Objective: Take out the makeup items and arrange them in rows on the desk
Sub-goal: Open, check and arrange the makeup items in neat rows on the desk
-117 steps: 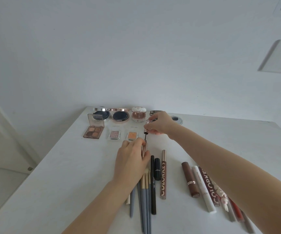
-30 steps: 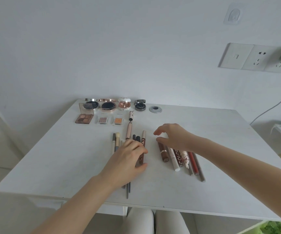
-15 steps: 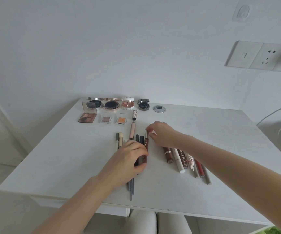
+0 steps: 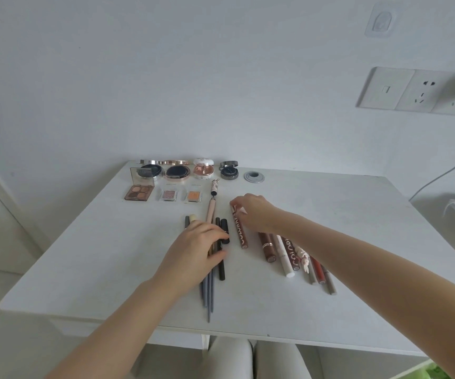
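Observation:
On the white desk (image 4: 106,258), my left hand (image 4: 193,250) rests on a bundle of grey-handled brushes and dark pencils (image 4: 210,285), fingers and thumb curled onto them. My right hand (image 4: 251,214) pinches the top end of a brown lettered liner pencil (image 4: 239,232), which lies just right of the bundle. Further right, a row of lipsticks and pens (image 4: 286,255) is partly hidden under my right forearm. A pink pen (image 4: 211,212) lies above the bundle, its cap (image 4: 215,187) off.
Several open compacts (image 4: 177,170) line the back edge by the wall. In front of them are a four-pan eyeshadow palette (image 4: 138,191) and two single shadows (image 4: 169,195). A metal cable grommet (image 4: 253,177) sits in the desk. A chair seat shows below the front edge.
My right hand went from the lipstick row to the brown liner pencil's top end. The pencil now lies a little apart from the bundle. My left hand stayed on the brushes.

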